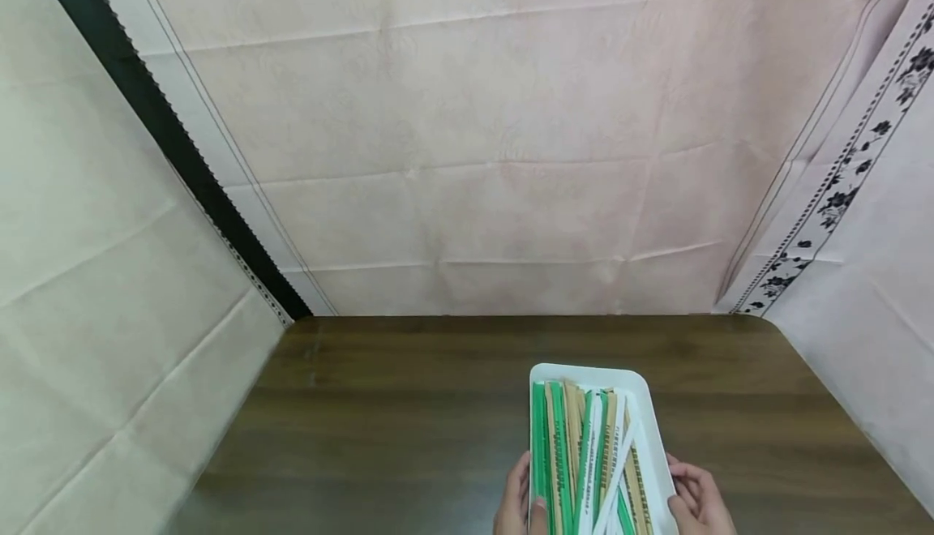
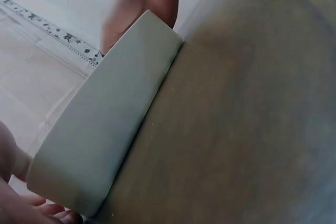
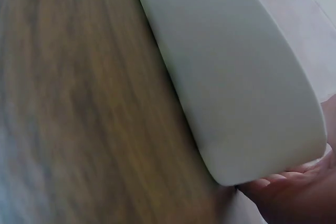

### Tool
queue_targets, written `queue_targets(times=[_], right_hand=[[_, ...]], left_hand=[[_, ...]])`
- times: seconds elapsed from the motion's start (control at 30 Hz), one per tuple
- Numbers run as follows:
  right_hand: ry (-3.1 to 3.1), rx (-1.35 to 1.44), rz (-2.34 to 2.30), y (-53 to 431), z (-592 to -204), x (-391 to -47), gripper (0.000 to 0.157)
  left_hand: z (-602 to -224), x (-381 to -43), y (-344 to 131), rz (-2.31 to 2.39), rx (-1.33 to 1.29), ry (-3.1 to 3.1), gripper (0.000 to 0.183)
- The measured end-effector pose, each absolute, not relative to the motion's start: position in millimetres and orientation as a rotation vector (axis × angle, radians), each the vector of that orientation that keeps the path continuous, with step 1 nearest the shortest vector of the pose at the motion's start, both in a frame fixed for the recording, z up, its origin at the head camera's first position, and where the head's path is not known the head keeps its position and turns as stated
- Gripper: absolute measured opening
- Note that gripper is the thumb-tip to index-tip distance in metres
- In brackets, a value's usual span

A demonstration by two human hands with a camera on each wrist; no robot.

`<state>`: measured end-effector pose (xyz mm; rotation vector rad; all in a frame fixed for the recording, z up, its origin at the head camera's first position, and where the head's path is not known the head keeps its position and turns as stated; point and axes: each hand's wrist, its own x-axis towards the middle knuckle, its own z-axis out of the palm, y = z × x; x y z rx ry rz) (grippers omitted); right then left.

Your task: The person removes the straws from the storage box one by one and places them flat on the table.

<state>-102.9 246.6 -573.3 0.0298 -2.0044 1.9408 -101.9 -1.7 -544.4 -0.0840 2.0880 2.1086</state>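
A white rectangular tray (image 1: 660, 458) with rounded corners is at the front of the table, right of the middle, its near end cut off by the head view's lower edge. Long slim green, white and tan strips (image 1: 576, 454), some printed, lie lengthwise inside it; one white strip crosses the others at a slant. My left hand (image 1: 520, 502) grips the tray's left side, thumb at the rim. On the opposite side my right hand (image 1: 699, 498) holds the wall with bent fingers. Both wrist views show the tray's smooth outer wall (image 2: 105, 119) close over the tabletop.
The dark brown wooden table (image 1: 379, 421) has rounded far corners. Creased pale cloth (image 1: 474, 113) hangs behind it and along both sides, with a black band (image 1: 175, 138) at left and a floral border (image 1: 839, 194) at right.
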Motion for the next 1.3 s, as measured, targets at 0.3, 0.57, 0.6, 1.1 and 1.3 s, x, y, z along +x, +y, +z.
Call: queue_targets(times=[0.3, 0.57, 0.6, 1.1, 1.3], right_hand=[[-2.558, -0.375, 1.594, 243.1, -532.1, -112.7, 0.031], [-2.840, -0.369, 1.510, 229.5, -517.1, -130.9, 0.045], [-2.835, -0.361, 1.496, 227.2, -516.8, -132.7, 0.043], [-2.231, -0.356, 2.239, 195.2, -529.1, -160.0, 0.052], [-2.080, -0.197, 2.376, 192.0, -536.7, -154.7, 0.053]], left_hand=[[-537.4, -107.8, 0.9, 2.124, -0.216, 2.273, 0.050], [-541.0, -111.6, -16.6, 2.132, -0.152, 2.356, 0.046], [-541.6, -112.7, -18.8, 2.134, -0.137, 2.359, 0.045], [-535.3, -118.5, -35.4, 2.172, -0.210, 2.294, 0.049], [-532.9, -115.8, -40.1, 2.184, -0.211, 2.309, 0.050]])
